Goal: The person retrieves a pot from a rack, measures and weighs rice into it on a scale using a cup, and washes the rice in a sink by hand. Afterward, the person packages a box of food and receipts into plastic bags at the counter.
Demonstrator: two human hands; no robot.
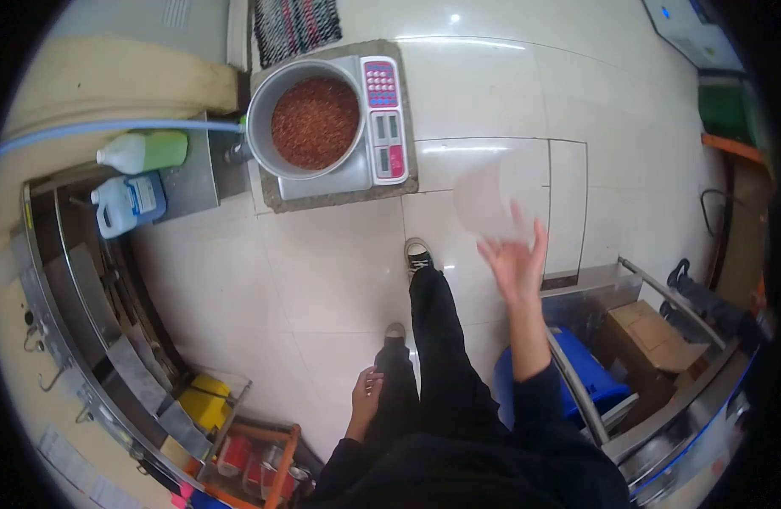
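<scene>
Right hand [515,265] perhaps at object edge [492,231]

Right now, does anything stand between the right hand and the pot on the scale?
Yes: a pale blurred item at the right hand, towards the pot, then the scale's keypad panel beside the pot. Otherwise only tiled floor and slab edge show between them.

No legible lettering anywhere; possibly a label on the blue jug [129,204], too blurred.
</scene>
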